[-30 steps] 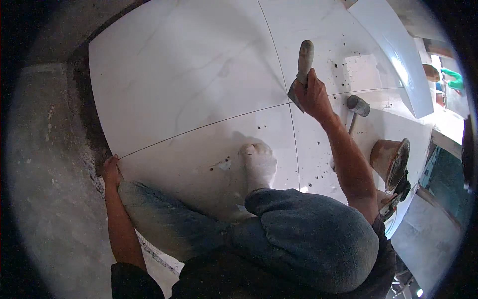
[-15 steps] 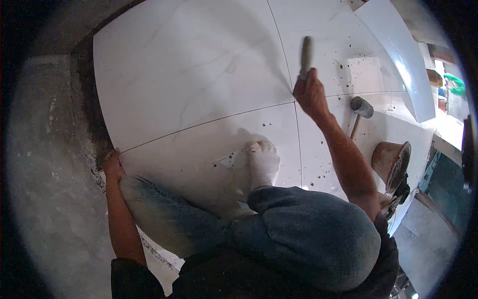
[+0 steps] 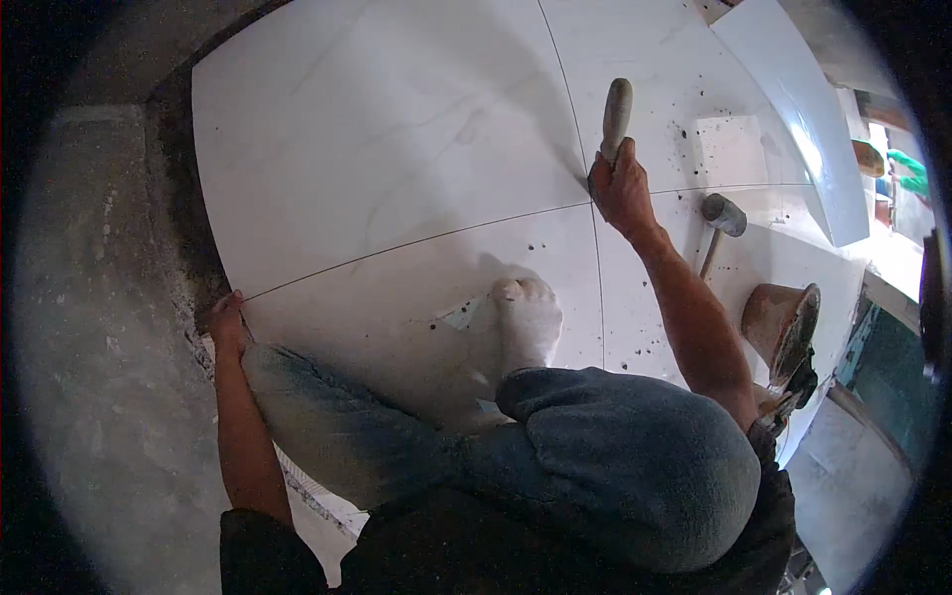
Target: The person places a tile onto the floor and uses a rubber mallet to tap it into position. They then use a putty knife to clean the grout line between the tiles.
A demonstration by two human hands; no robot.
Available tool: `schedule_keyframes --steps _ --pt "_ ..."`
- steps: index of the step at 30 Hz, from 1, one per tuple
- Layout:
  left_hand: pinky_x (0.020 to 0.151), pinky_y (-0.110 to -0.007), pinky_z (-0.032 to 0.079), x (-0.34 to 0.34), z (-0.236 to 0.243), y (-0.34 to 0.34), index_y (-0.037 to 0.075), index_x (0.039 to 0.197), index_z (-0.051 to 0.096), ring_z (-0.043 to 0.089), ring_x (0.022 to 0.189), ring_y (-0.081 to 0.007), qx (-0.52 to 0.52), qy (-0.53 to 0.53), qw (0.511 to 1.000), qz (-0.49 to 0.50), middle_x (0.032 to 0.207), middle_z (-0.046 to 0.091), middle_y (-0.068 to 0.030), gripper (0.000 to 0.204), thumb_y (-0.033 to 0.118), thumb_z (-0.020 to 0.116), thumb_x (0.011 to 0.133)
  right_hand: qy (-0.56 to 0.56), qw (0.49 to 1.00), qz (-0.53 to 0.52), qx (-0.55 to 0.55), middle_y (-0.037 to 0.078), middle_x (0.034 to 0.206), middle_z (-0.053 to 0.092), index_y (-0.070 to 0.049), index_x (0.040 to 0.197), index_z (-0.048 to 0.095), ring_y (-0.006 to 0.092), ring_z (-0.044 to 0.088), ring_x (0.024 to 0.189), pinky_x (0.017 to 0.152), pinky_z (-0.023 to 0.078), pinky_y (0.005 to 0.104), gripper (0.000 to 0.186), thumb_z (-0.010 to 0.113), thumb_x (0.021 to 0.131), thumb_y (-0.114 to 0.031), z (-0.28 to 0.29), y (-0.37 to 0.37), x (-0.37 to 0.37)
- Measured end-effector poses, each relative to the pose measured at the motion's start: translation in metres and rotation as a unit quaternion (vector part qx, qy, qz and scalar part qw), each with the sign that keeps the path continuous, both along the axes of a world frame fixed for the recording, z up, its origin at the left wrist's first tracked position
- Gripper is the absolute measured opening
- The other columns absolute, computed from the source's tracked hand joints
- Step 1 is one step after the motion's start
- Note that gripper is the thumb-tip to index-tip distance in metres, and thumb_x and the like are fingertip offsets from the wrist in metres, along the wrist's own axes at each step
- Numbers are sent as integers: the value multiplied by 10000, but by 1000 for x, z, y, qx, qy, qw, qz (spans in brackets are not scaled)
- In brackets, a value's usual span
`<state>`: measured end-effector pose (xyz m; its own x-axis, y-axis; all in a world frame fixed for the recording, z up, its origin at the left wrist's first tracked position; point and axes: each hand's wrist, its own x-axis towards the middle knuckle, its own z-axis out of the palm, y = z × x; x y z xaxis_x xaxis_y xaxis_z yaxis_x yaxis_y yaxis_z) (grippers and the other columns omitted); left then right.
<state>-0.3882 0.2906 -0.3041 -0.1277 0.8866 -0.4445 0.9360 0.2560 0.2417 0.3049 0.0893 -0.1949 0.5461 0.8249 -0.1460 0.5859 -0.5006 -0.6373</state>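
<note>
Large white marbled floor tiles (image 3: 327,149) meet along thin dark joints. At the crossing of the joints, my right hand (image 3: 623,194) is closed round a hand tool with a thick, rounded grey handle (image 3: 617,111). The handle sticks up past my fist; the tool's working end is hidden beneath my hand. My left hand (image 3: 227,315) is at the left end of the long joint, by the tiles' outer edge. Its fingers are bent close together, and whatever they pinch cannot be made out. My dusty foot (image 3: 528,317) rests on the near tile between my hands.
A mallet with a grey head (image 3: 724,214) lies right of my right forearm. Nearby, a mortar-stained bucket (image 3: 776,322) is tipped on its side. A loose glossy sheet or tile (image 3: 793,109) lies at the far right. Mortar crumbs dot the tiles; rough concrete (image 3: 99,327) borders them at left.
The tool's handle has tilted slightly within my right fist and shows more fully. My left hand stays at the tiles' edge.
</note>
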Motion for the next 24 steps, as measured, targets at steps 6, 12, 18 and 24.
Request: schedule_keyframes --steps 6,12,18,24 --pt "848 -362 458 11 6 0 43 1074 654 604 955 -236 -48 0 996 80 1032 658 -96 514 491 648 823 -2 1000 -10 22 251 719 581 -15 978 346 436 604 647 557 460 485 229 480 932 -196 -9 -3 -1" --pt "854 -370 457 21 14 -2 65 1133 620 582 999 -249 -34 -88 990 110 1093 625 -113 497 438 688 813 -16 999 5 43 258 687 558 -19 970 321 438 602 653 550 452 492 214 495 914 -130 -15 -4 3" --pt "816 -365 468 11 4 4 69 1120 639 595 937 -236 -40 -34 994 99 1029 646 -88 453 423 656 838 -114 988 84 59 262 693 555 -20 983 300 490 576 675 565 445 520 221 493 905 -93 -22 -4 4" --pt "786 -356 464 18 12 -2 43 1091 655 605 853 -232 -30 -105 985 133 956 664 -74 420 396 629 864 -20 999 21 24 284 738 558 -23 977 295 500 570 681 567 442 539 216 489 901 -79 -14 -1 3"
